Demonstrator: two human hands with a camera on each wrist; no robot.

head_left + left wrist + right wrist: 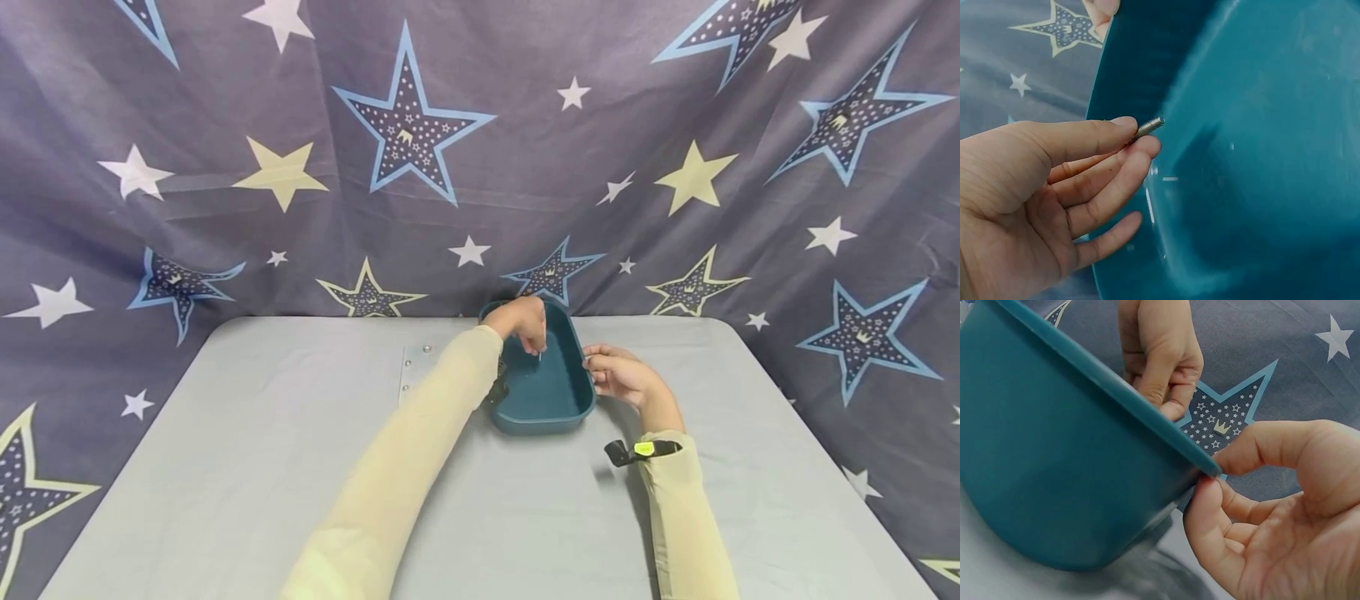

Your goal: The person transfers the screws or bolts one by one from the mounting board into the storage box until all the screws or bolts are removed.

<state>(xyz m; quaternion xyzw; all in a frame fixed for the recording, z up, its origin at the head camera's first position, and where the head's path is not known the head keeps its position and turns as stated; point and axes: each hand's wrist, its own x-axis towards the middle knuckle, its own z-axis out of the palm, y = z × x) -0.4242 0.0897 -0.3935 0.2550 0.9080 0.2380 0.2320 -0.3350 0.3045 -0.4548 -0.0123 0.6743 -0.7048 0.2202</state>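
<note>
My left hand (527, 323) reaches over the far left part of a teal plastic bin (542, 423). In the left wrist view its thumb and fingers pinch a small threaded metal screw (1150, 127). The screw's bare end points out past the fingertips, and the fingers cover its other end. On the bin's right side my right hand (628, 379) pinches the rim between thumb and forefinger, clearly seen in the right wrist view. The bin rests on the table, and its inner floor lies below the left hand.
A flat metal plate (412, 367) with several bolt heads lies left of the bin, partly hidden by the left sleeve (420, 442). A grey cloth covers the table (247, 433). A star-patterned curtain (525, 208) hangs right behind it.
</note>
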